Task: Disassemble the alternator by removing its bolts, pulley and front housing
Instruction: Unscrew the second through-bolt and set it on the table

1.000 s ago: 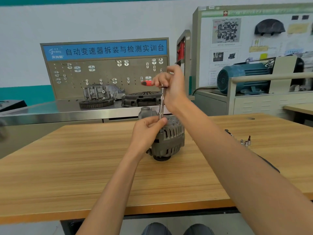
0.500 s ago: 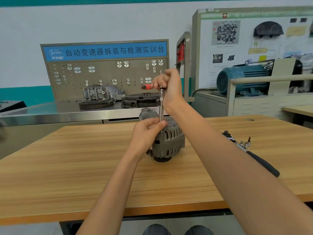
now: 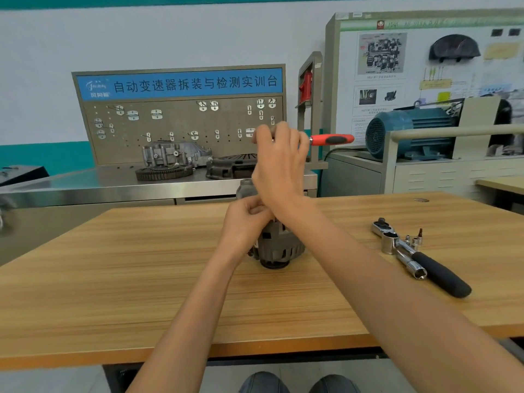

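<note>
the red ratchet handle (image 3: 331, 139) has been swung from 9 o'clock round to 3 o'clock, now lying level. the grey ribbed alternator (image 3: 279, 245) is being stood upright, pulley down, mid-table (image 3: 113, 279). the handle's head is being gripped from above by the right hand (image 3: 279, 160); the left hand (image 3: 245, 219) is curled at the alternator's top.

I read white characters 自动变速器拆装与检测实训台 on the blue banner (image 3: 181, 84) atop the pegboard (image 3: 181, 129) | a small white logo at the banner's left end, lettering too blurred for me to read | print on the wall display board (image 3: 397, 80) at right too small to make out.
</note>
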Tool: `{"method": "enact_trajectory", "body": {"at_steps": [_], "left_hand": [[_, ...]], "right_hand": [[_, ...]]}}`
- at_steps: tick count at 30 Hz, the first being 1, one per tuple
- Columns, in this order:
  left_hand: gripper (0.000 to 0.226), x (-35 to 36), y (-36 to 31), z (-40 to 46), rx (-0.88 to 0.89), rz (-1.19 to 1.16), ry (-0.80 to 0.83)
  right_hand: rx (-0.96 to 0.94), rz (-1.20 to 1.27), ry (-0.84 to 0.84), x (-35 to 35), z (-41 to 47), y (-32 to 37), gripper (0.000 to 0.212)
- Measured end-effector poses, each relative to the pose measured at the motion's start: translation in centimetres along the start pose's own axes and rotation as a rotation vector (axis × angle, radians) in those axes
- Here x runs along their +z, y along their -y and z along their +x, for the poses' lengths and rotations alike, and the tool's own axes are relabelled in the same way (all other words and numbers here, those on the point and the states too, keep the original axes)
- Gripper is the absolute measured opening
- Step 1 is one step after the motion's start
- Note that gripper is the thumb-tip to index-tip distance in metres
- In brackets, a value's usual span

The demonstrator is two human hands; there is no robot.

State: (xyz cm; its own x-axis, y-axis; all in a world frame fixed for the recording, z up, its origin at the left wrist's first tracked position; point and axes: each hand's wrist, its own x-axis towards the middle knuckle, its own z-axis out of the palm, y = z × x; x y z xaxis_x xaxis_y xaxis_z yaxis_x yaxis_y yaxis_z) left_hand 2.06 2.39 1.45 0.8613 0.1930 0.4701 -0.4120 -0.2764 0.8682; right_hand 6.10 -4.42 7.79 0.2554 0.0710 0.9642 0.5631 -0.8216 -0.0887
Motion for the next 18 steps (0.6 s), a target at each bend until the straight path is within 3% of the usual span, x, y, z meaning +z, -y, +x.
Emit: {"method": "enact_trajectory", "body": {"at_steps": [5, 11, 18], "left_hand": [[0.025, -0.8, 0.2, 0.4, -0.004, -0.010, 0.118], [0.017, -0.7, -0.1, 0.5, -0.013, 0.080, 0.052], [0.013, -0.7, -0.7, 0.7, -0.036, 0.178, -0.009]], "right_hand": [[0.083, 0.045, 0.085, 0.0, 0.8, -2.5, 0.027], [0.281, 0.123, 0.087, 0.0, 1.0, -4.9, 0.024], [0.652, 0.358, 0.092, 0.5, -2.9, -8.1, 0.020]]}}
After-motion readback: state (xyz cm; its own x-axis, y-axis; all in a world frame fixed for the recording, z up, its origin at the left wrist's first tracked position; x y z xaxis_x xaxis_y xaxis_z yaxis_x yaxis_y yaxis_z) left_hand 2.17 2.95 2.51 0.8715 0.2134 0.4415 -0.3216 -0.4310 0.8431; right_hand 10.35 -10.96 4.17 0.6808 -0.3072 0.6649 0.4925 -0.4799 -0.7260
